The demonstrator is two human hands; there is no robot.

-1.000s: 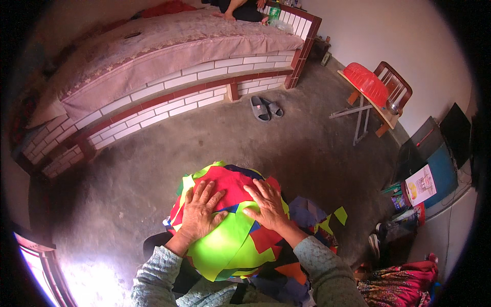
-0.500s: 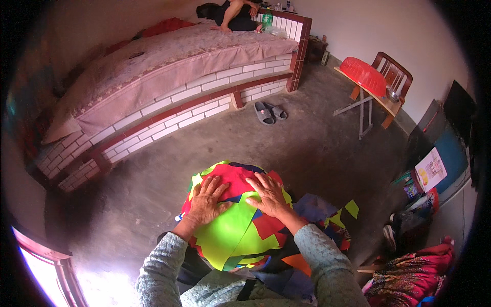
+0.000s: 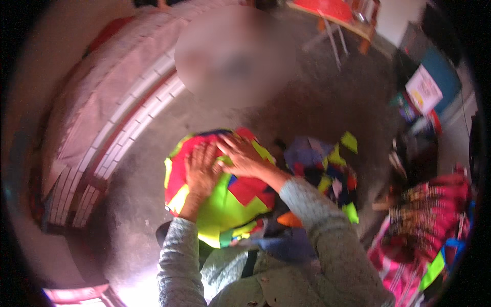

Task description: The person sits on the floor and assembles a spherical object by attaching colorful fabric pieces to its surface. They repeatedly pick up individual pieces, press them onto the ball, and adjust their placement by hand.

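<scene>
A rounded heap of bright cloth pieces (image 3: 215, 207), neon yellow-green, red and blue, sits in front of my body. On its upper part my left hand (image 3: 202, 169) lies flat, fingers stretched out over the red cloth (image 3: 176, 166). My right hand (image 3: 243, 157) rests beside it with fingers extended, its thumb close to the left hand. Neither hand grips anything. An orange scrap (image 3: 290, 220) pokes out near my right forearm. What lies under the top layer of cloth is hidden.
More cloth scraps (image 3: 335, 174) lie on the floor to the right. Pink-red patterned fabric (image 3: 429, 220) is heaped at the lower right. A brick-sided bed (image 3: 92, 117) runs along the left. A small table with a red basin (image 3: 327, 7) stands at the far right; a blurred patch covers some floor.
The view has swung down and to the right, with some blur. My hands have come closer together, the right shifting toward the left on the cloth heap.
</scene>
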